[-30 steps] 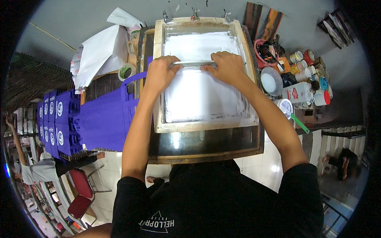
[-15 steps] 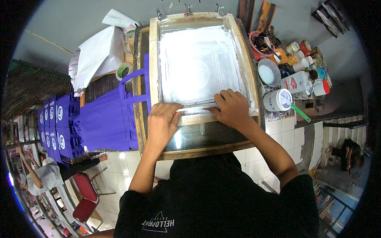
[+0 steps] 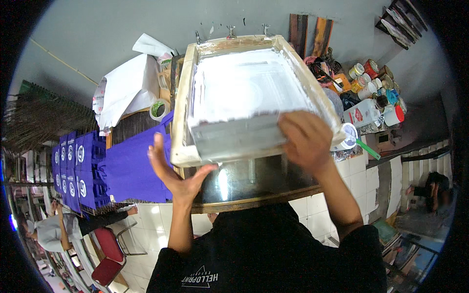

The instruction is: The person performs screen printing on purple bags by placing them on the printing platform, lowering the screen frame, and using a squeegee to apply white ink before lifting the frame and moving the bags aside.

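My right hand [image 3: 307, 141], smeared by motion, grips the right end of a grey squeegee [image 3: 234, 139] at the near end of a silkscreen. The screen's pale wooden frame [image 3: 181, 115] holds a white-smeared mesh [image 3: 244, 85], and its near end looks raised over the dark glass tabletop [image 3: 244, 178]. Beside the near left corner of the frame, my left hand [image 3: 173, 168] is open, fingers spread and holding nothing. Left of the screen lies a purple fabric bag [image 3: 137, 161], partly hidden by the frame and my left hand.
Clamps [image 3: 231, 33] stand behind the frame. Printed purple bags [image 3: 73, 168] lie at left, near white paper [image 3: 129, 88] and a tape roll [image 3: 159, 109]. At right are jars [image 3: 361, 80] and an ink tub [image 3: 348, 136] with a green-handled tool [image 3: 369, 150]. A red chair [image 3: 108, 249] stands lower left.
My left hand has let go of the squeegee and opened, moving left and nearer. My right hand keeps the squeegee, now tilted up. The frame's near end has risen from the tabletop.
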A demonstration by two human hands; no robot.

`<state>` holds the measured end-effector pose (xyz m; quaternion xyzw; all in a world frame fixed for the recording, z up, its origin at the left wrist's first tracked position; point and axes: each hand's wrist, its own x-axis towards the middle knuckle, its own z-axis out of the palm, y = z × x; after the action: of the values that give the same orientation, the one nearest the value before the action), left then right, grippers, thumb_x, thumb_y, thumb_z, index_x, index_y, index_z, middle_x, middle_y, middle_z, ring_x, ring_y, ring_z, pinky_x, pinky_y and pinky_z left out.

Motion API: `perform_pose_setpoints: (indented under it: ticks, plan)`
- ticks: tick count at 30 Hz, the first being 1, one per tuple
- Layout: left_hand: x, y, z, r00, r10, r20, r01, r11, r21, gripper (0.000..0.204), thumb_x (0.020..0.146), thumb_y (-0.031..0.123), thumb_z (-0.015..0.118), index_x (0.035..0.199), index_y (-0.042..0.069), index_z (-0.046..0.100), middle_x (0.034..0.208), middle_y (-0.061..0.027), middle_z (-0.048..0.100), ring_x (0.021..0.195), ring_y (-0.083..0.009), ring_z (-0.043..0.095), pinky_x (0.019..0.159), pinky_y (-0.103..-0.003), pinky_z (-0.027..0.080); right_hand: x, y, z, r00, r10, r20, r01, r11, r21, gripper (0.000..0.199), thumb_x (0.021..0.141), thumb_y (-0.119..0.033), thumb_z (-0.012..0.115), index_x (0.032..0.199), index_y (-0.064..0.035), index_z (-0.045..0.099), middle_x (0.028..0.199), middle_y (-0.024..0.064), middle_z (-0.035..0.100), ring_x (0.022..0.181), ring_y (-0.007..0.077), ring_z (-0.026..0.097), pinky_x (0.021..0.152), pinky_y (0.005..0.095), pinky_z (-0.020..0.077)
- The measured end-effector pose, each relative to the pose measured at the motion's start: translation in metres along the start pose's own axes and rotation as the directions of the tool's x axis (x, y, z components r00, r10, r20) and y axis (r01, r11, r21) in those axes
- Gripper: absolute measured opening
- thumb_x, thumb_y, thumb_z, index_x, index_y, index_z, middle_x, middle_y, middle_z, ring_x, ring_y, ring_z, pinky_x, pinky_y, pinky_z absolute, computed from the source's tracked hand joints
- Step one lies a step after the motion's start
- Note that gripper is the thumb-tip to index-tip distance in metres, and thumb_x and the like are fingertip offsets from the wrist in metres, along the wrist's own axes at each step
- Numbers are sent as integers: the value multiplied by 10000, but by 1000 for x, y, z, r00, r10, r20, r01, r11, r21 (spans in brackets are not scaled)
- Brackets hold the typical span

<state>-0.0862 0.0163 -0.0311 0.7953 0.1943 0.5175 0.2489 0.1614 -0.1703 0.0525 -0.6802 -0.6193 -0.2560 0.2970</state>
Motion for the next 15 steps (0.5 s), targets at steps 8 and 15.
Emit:
perform_pose_setpoints:
  ticks: [8,15]
  plan:
    - [36,-20,57,932,76,355,-216,903,371,387,792,61,736,1176,48,691,1196,-90,685,1234,-257,585,1073,-468,286,122,39,-32,988,-83,-131,63,986,-154,243,790,-261,784,910,-86,666,896,54,670,772,287,642,655,424,498]
    - [19,-13,38,942,30,334,-184,879,439,322,815,116,740,1134,73,723,1180,-45,700,1218,-223,602,1076,-448,288,169,39,-51,996,73,-44,-78,989,-127,323,901,-309,730,858,11,722,739,212,671,637,297,634,623,414,488]
